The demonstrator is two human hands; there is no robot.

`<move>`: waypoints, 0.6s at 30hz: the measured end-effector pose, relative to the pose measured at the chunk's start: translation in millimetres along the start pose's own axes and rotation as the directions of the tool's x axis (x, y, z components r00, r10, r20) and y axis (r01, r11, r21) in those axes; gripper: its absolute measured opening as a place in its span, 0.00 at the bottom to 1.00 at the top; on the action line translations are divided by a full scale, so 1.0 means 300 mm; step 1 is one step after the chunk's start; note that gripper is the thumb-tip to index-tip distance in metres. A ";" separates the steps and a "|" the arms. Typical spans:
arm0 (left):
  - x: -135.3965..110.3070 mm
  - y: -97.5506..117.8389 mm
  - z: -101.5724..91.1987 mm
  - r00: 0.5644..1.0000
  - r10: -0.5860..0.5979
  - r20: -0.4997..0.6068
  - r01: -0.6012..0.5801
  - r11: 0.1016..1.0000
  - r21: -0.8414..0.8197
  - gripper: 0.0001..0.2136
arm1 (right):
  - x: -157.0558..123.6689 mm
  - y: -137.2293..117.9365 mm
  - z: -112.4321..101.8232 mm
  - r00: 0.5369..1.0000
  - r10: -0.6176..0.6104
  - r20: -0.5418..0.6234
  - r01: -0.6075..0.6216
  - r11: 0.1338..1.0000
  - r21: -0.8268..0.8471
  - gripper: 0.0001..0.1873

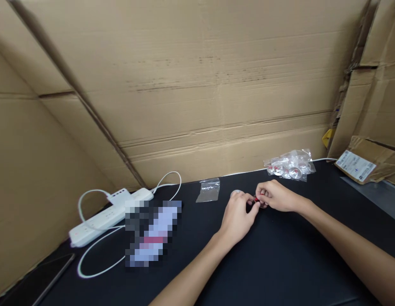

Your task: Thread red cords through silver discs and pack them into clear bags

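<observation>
Right of centre, at mid-depth, fingertips meet around a small red object (pixel 256 198), partly hidden, exact shape not resolvable. Right hand (pixel 275 196): thumb and fingers pinched closed on it. Left hand (pixel 236 217): fingers curled, thumb and index tips just beside the object; whether they grip it cannot be told. All lies above or on a smooth black tabletop (pixel 280 263). Left of the hands: flat, clear plastic bag (pixel 208 190). Far right of them: crinkled clear plastic bag (pixel 291 165) containing round silvery and red pieces. Farther right: brown cardboard package (pixel 365 163), white label. At left: long white plastic power strip (pixel 103 219). Behind: tan cardboard wall (pixel 216 85).
</observation>
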State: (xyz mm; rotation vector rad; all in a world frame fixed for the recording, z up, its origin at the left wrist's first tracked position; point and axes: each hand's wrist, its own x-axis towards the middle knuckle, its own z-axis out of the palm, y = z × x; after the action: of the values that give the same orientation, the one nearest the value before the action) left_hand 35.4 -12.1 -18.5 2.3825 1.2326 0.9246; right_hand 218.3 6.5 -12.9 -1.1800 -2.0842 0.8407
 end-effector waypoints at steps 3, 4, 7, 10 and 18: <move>0.008 0.009 -0.004 0.992 -0.127 -0.015 0.124 0.982 -0.140 0.05 | 0.004 -0.006 0.011 0.999 0.002 -0.036 0.001 0.996 0.085 0.07; 0.012 0.011 -0.010 0.986 -0.167 -0.018 0.161 0.968 -0.191 0.05 | 0.007 -0.008 0.013 0.999 0.005 -0.044 0.001 0.991 0.132 0.06; 0.025 0.006 -0.035 0.962 -0.265 -0.064 0.233 0.922 -0.308 0.04 | 0.017 -0.016 0.018 0.996 0.001 -0.090 0.024 0.960 0.280 0.05; 0.040 -0.016 -0.054 0.939 -0.323 -0.121 0.249 0.879 -0.407 0.03 | 0.024 -0.027 0.022 0.983 -0.039 -0.180 0.094 0.946 0.309 0.06; 0.055 -0.031 -0.043 0.925 -0.379 0.036 0.250 0.534 -0.808 0.08 | 0.003 -0.069 0.030 0.933 -0.249 -0.262 0.205 0.961 -0.183 0.09</move>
State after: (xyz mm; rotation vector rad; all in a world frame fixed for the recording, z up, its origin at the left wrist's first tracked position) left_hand 27.9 6.2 -7.0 1.3264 0.9326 1.2067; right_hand 200.7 -3.2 -2.6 -1.0399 -2.0228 0.3840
